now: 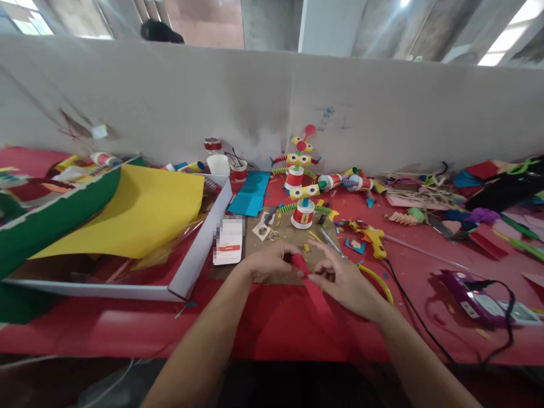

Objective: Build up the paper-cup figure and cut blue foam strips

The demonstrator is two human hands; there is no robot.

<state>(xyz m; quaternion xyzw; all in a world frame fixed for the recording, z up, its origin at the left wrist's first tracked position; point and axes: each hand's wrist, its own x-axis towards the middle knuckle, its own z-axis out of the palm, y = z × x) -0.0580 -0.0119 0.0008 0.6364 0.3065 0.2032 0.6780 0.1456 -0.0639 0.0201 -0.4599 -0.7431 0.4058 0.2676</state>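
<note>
Between my hands is a strip of red paper [315,294], its long end hanging down toward the table's front edge. My left hand [274,262] pinches the strip's upper end. My right hand [335,272] grips it lower down between thumb and curled fingers, with the index finger stretched out. Beneath my hands lies a brown board [255,272] scattered with paper scraps. Just beyond stands a paper-cup figure [303,215] with a yellow eye band and green folded arms. Scissors [331,241] lie partly hidden past my right hand.
An open white box [199,243] holding yellow card [140,209] stands left, beside a phone [228,241]. Blue paper [250,195] lies behind. Right are a yellow glue gun [374,242], its black cord, and a purple power strip [471,297]. A white partition [170,96] rises behind.
</note>
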